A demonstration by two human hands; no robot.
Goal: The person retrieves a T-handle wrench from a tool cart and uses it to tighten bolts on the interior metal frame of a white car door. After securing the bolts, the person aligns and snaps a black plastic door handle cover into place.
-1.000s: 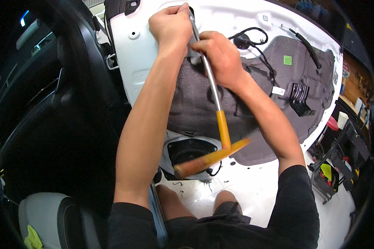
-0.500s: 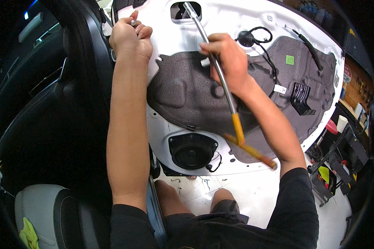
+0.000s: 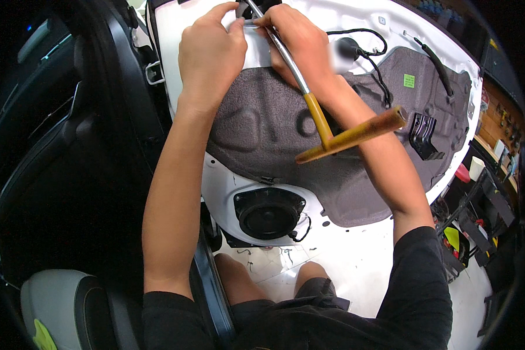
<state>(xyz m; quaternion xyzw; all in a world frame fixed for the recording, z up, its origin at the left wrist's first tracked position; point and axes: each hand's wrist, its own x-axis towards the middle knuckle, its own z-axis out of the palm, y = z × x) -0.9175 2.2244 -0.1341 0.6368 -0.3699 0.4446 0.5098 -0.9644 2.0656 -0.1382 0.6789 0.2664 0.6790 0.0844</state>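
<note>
A T-handle wrench (image 3: pixel 316 114) with a chrome shaft and a worn yellow crossbar slants across the upper door. My right hand (image 3: pixel 302 44) is closed around its shaft, the crossbar hanging free below the wrist. Close to the shaft's upper end is my left hand (image 3: pixel 213 55), its thumb and fingers curled toward a small pale metallic piece between the two hands. What exactly that piece is cannot be made out. Both hands are in front of an opening in the white car door (image 3: pixel 216 186), and the shaft's tip is partly cut off by the frame's top edge.
Grey sound-deadening padding (image 3: pixel 256 128) covers the door's middle. A black speaker (image 3: pixel 268 216) sits low, a black bracket (image 3: pixel 424 137) and wiring (image 3: pixel 376 73) to the right. The dark car interior with a seat (image 3: pixel 58 303) is at left; a tool cart (image 3: pixel 472 216) stands far right.
My left hand has come right and turned toward the wrench's upper end. My right hand has slid up and left, and the yellow crossbar has swung up and round.
</note>
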